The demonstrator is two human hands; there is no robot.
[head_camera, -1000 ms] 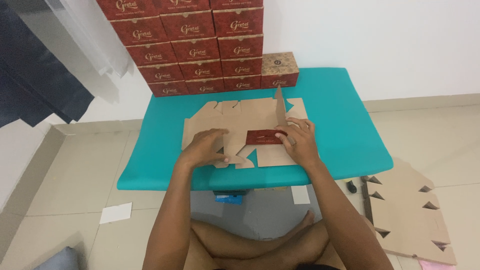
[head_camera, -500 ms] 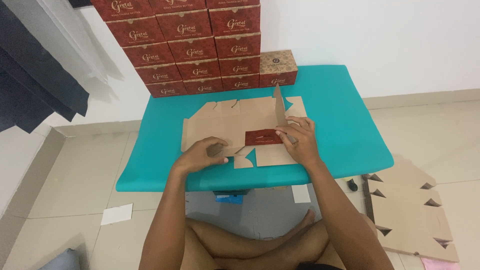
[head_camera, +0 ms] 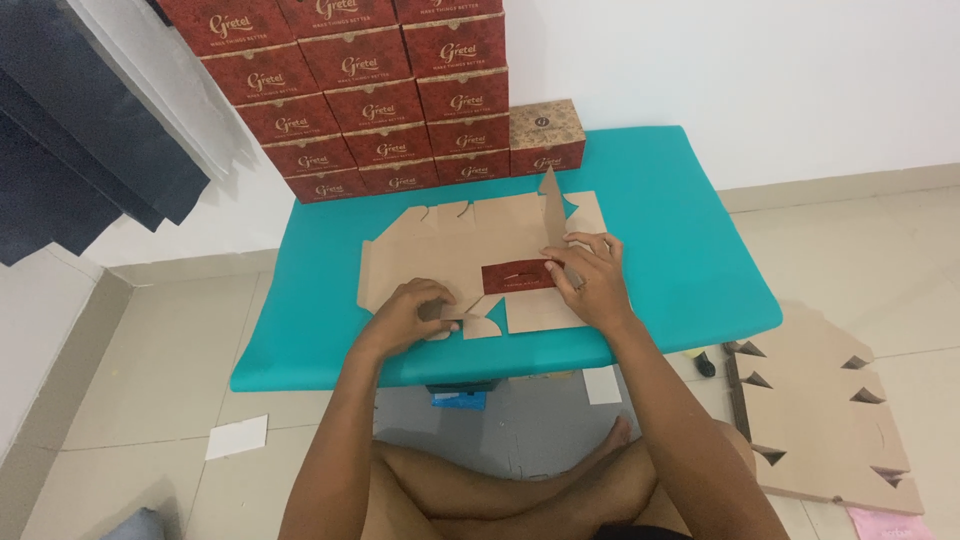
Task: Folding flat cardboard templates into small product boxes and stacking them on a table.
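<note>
flat brown cardboard box blank (head_camera: 470,255) lies spread on the teal counter (head_camera: 690,260), middle of it, near the front edge. it has a dark red printed panel (head_camera: 515,275) near centre and one flap (head_camera: 549,205) standing upright at the back right. my left hand (head_camera: 408,315) has its grip pinched together on a small tab (head_camera: 450,313) at the blank's front edge, fingers curled over it. my right hand (head_camera: 590,280) lies on the blank just right of the red panel, fingertips pressing down; whether it pinches anything i cannot tell, looks like a flat hold, nothing clamped. i judge the step in hand is folding that front tab: to do it well, keep the right hand pinning the sheet so it doesn't slide on the counter, bend the tab along its scored line, not across it, crease it firm. outward: stack of red boxes (head_camera: 380,90) against the wall behind the counter, one patterned brown box (head_camera: 546,125) on top at the right. pile of more flat blanks (head_camera: 820,415) on the floor to my right, white paper scrap (head_camera: 237,437) on the floor left, crossed legs under the counter
</note>
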